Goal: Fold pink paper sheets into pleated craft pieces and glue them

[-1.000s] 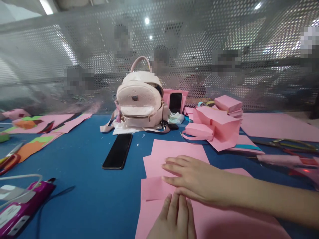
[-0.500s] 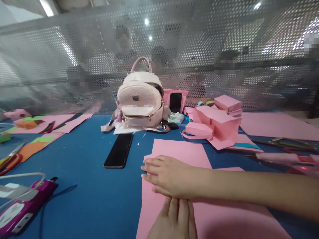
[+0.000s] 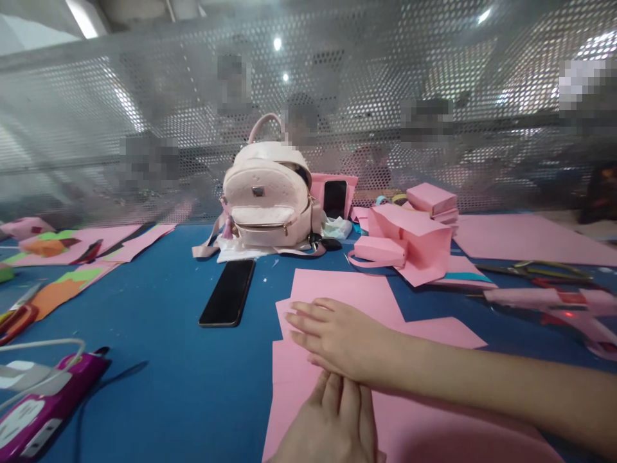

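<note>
My right hand [image 3: 335,337] lies flat on sheets of pink paper [image 3: 347,283], its fingers stretched out and pointing left. From the bottom edge my left hand [image 3: 335,418] reaches forward onto the same paper, fingers straight and side by side. The left fingertips meet the lower edge of my right palm and are partly hidden by it. Neither hand grasps anything that I can see. The sheets overlap, and the hands and right forearm cover part of them.
A black phone [image 3: 227,293] lies left of the paper, behind it a pale backpack [image 3: 267,199]. Folded pink paper pieces [image 3: 409,241] and a pink glue gun [image 3: 554,302] are on the right. At left are a purple power strip [image 3: 53,399] and orange-handled scissors [image 3: 19,321].
The whole view has shifted slightly, so more of the glue gun shows. My right hand has moved slightly right relative to the paper's left edge; both hands stay on the paper.
</note>
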A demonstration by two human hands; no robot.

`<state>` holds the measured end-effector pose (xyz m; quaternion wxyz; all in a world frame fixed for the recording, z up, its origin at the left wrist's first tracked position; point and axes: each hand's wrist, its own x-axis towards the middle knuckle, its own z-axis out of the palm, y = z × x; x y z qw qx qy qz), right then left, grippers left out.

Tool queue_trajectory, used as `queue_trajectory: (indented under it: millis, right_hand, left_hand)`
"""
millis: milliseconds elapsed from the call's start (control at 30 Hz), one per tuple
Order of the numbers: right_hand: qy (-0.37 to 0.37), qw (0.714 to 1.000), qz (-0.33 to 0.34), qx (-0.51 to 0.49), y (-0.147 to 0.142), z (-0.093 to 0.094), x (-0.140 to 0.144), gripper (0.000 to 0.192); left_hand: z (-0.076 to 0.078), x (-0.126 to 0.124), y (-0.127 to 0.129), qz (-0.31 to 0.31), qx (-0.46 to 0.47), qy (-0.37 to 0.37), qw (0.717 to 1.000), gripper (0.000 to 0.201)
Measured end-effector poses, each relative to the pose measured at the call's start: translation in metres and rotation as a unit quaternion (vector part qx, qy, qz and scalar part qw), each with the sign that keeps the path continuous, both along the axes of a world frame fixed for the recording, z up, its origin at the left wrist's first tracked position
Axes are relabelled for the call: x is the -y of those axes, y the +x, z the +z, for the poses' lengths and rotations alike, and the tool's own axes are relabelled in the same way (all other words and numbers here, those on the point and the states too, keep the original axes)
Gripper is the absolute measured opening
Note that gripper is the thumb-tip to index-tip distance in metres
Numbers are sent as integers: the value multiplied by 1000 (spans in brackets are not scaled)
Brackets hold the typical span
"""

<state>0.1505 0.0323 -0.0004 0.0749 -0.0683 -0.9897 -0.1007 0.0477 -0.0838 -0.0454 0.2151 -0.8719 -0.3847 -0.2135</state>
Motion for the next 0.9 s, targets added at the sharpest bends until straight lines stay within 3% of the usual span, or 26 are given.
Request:
queue_trajectory:
  millis: [133,400,600,767,900]
  right_hand:
    - [6,999,-45,-3,31,1,5,37]
    - [94,983,-151,-40,103,-6,15,38]
    - [114,968,-219,-36,156,-11,14,40]
    - [141,959,-244,-32,186,-20,15,41]
    - [170,951,-257,-36,201,-26,17,41]
  left_hand:
    - [1,-1,-1,-4,12,10,1000,44]
    - [-1,1,3,6,41,28,999,39]
    - [-1,3,0,11,-16,-9,1000,43]
    - [5,3,-1,8,-38,-31,999,45]
    - [1,3,0,7,-51,-39,998,46]
